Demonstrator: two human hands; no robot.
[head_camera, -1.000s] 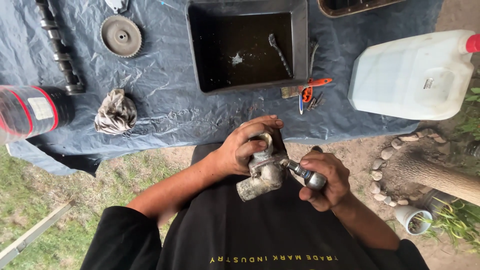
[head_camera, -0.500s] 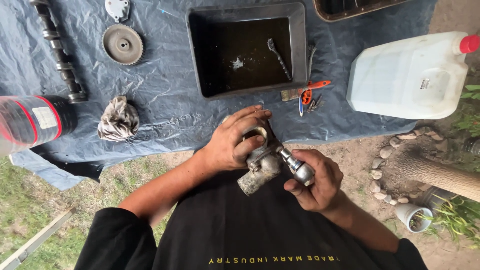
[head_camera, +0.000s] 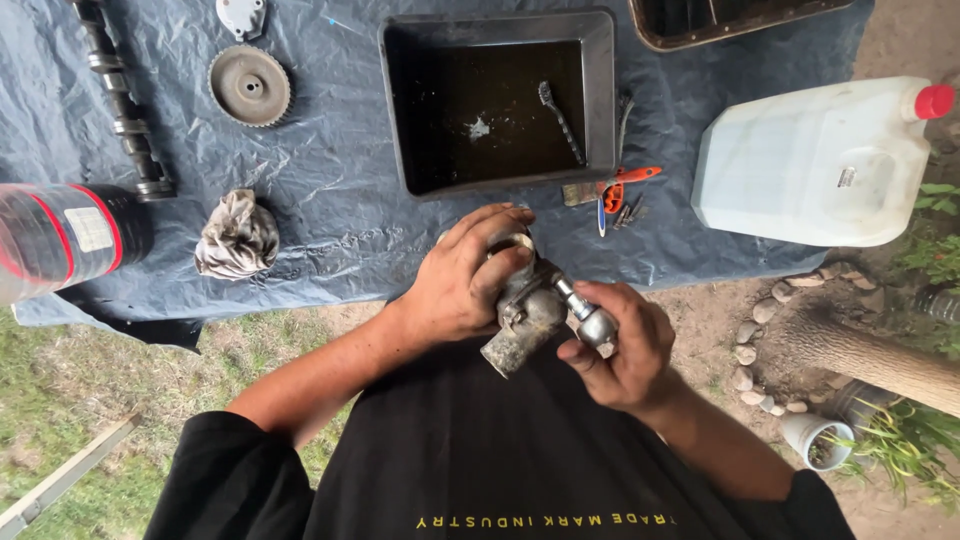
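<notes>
at twelve o'clock on the blue tarp (head_camera: 330, 230), your black tray (head_camera: 598, 90) holds dark liquid and a brush (head_camera: 560, 120). at two o'clock sits a white jug (head_camera: 810, 165). your left hand (head_camera: 455, 285) wraps the grey metal part (head_camera: 525, 315) at centre; your right hand (head_camera: 625, 350) curls snugly around its shiny stem.

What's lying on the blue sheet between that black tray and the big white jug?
In the head view, between the black tray and the white jug lie orange-handled pliers, a small brush and some tiny metal bits on the blue sheet.
</notes>
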